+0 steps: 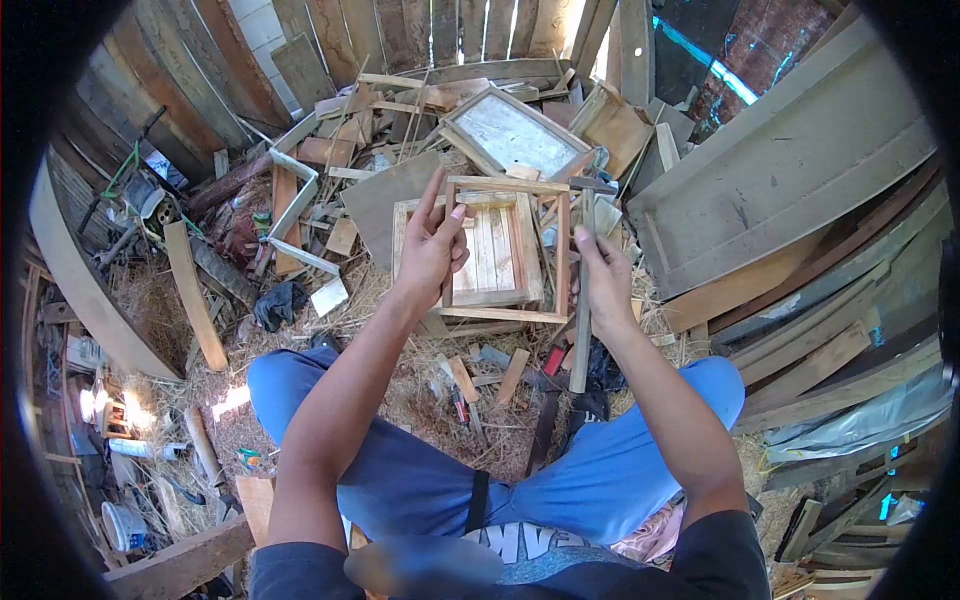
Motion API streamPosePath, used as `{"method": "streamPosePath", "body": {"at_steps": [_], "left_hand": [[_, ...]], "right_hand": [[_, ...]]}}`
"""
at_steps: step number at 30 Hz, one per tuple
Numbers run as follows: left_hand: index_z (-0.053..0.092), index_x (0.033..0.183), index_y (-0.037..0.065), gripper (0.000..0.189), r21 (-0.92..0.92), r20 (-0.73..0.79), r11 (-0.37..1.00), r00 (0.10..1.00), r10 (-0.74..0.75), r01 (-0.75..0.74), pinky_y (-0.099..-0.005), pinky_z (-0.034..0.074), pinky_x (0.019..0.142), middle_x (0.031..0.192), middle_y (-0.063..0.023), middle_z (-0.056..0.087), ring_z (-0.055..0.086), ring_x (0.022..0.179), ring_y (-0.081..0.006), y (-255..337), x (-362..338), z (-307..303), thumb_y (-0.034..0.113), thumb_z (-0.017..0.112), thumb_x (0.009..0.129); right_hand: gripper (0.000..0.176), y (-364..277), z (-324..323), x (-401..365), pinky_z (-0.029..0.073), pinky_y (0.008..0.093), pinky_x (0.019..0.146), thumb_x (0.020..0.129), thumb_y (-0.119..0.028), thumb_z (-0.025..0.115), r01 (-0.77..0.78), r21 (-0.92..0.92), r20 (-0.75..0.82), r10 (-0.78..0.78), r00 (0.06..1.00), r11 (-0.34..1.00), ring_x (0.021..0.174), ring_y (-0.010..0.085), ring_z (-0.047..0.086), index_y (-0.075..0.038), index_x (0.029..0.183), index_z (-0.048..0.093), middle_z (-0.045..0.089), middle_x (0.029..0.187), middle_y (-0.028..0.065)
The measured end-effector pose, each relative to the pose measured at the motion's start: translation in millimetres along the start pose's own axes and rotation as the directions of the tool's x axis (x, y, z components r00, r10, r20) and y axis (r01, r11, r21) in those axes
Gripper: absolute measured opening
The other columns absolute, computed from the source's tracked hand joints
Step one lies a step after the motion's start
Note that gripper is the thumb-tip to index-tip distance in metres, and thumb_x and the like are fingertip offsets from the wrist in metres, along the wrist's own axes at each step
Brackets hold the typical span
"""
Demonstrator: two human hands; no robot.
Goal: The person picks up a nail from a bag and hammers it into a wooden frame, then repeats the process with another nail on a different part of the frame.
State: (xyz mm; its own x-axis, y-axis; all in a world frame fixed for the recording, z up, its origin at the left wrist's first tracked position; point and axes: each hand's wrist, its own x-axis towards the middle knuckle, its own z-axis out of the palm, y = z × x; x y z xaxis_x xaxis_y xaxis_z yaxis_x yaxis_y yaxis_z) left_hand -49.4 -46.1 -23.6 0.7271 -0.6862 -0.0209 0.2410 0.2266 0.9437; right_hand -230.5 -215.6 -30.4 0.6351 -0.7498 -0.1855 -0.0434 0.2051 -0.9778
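My left hand [433,243] is raised beside the left side of a wooden frame [510,185], its index finger stretched out and the other fingers curled. Whether it pinches the frame's edge cannot be made out. In my right hand [602,280] is a hammer [583,340], held upright by its handle with the metal head at the top, beside the frame's right side. Behind and partly inside the frame lies a slatted wooden box [530,245].
A glass-like panel in a wooden frame [520,135] lies on scrap wood at the back. A large board [780,190] leans at right. Screwdrivers [461,408] and wood pieces [512,376] lie between my knees. A curved plank [90,280] stands at left.
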Motion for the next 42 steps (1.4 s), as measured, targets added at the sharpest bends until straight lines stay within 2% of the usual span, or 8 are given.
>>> {"method": "streamPosePath", "body": {"at_steps": [4, 11, 14, 16, 19, 24, 32, 42], "left_hand": [[0.028, 0.169, 0.021, 0.062, -0.045, 0.016, 0.999, 1.0, -0.011, 0.012, -0.0201, 0.036, 0.048, 0.115, -0.0069, 0.062, 0.04, 0.062, -0.0056, 3, -3, 4, 0.011, 0.052, 0.113], [0.028, 0.17, 0.022, 0.062, -0.051, 0.038, 0.999, 0.999, -0.006, 0.008, -0.0203, 0.035, 0.047, 0.116, -0.0075, 0.06, 0.04, 0.061, -0.0054, 0, -6, 7, 0.011, 0.05, 0.113], [0.026, 0.17, 0.023, 0.062, 0.002, 0.023, 1.0, 1.0, -0.004, 0.004, -0.0204, 0.036, 0.046, 0.116, -0.0073, 0.059, 0.04, 0.061, -0.0053, 4, -9, 12, 0.011, 0.049, 0.114], [0.026, 0.171, 0.024, 0.062, -0.021, 0.037, 1.0, 0.999, -0.001, 0.002, -0.0205, 0.036, 0.045, 0.116, -0.0072, 0.059, 0.04, 0.061, -0.0053, 3, -10, 11, 0.012, 0.049, 0.114], [0.025, 0.171, 0.024, 0.062, -0.026, 0.042, 1.0, 0.999, -0.001, 0.002, -0.0207, 0.035, 0.044, 0.117, -0.0071, 0.059, 0.04, 0.06, -0.0056, 5, -10, 11, 0.013, 0.048, 0.115], [0.023, 0.171, 0.025, 0.063, 0.015, 0.005, 0.999, 1.0, -0.031, 0.031, -0.0212, 0.034, 0.042, 0.117, -0.0065, 0.059, 0.04, 0.058, -0.0058, 11, -17, 19, 0.017, 0.05, 0.115], [0.027, 0.171, 0.025, 0.079, 0.167, -0.015, 0.983, 0.997, -0.078, 0.079, -0.0243, 0.033, 0.04, 0.062, 0.0049, 0.045, 0.039, 0.046, -0.0053, 16, -23, 28, 0.002, 0.058, 0.103], [0.03, 0.17, 0.026, 0.082, 0.154, 0.012, 0.985, 0.997, -0.077, 0.075, -0.0261, 0.031, 0.04, 0.065, 0.0048, 0.047, 0.04, 0.047, -0.0064, 8, -18, 26, -0.004, 0.057, 0.099]], "right_hand": [[0.038, -6, 7, 4, 0.04, 0.0255, 0.046, 0.105, -0.04, 0.07, 0.148, 0.154, -0.161, -0.123, 0.979, 0.977, 0.051, 0.0069, 0.05, -0.004, 0.118, 0.068, 0.065, 0.081, 0.0005], [0.042, -16, 5, 1, 0.04, 0.0252, 0.048, 0.104, -0.033, 0.072, 0.208, 0.149, -0.097, -0.195, 0.976, 0.967, 0.054, 0.0061, 0.049, -0.002, 0.132, 0.068, 0.067, 0.088, -0.0004], [0.045, -13, 5, 4, 0.048, 0.0243, 0.059, 0.103, -0.028, 0.074, 0.264, 0.07, -0.043, -0.261, 0.964, 0.962, 0.064, 0.0061, 0.058, -0.001, 0.138, 0.066, 0.07, 0.094, 0.0002], [0.041, -7, 11, 9, 0.052, 0.0248, 0.076, 0.103, -0.023, 0.074, 0.464, 0.036, -0.07, -0.461, 0.884, 0.885, 0.08, 0.0068, 0.065, 0.0, 0.136, 0.068, 0.074, 0.104, 0.0022], [0.038, -5, 9, 7, 0.051, 0.0257, 0.088, 0.104, -0.021, 0.073, 0.45, 0.01, -0.006, -0.45, 0.893, 0.893, 0.094, 0.0074, 0.066, -0.001, 0.135, 0.069, 0.076, 0.108, 0.0031], [0.033, -7, 7, 3, 0.049, 0.0249, 0.081, 0.106, -0.022, 0.07, 0.395, -0.066, 0.067, -0.391, 0.918, 0.916, 0.087, 0.0057, 0.062, -0.002, 0.132, 0.071, 0.074, 0.097, 0.0001], [0.023, -6, 12, 5, 0.045, 0.0235, 0.069, 0.108, -0.02, 0.066, 0.441, -0.085, -0.028, -0.445, 0.895, 0.893, 0.077, 0.0035, 0.057, -0.003, 0.119, 0.076, 0.07, 0.088, -0.003], [0.026, -12, 9, 6, 0.042, 0.0222, 0.063, 0.107, -0.02, 0.068, 0.385, -0.124, -0.062, -0.394, 0.917, 0.915, 0.07, 0.0021, 0.053, -0.001, 0.123, 0.076, 0.068, 0.084, -0.0042]]}}
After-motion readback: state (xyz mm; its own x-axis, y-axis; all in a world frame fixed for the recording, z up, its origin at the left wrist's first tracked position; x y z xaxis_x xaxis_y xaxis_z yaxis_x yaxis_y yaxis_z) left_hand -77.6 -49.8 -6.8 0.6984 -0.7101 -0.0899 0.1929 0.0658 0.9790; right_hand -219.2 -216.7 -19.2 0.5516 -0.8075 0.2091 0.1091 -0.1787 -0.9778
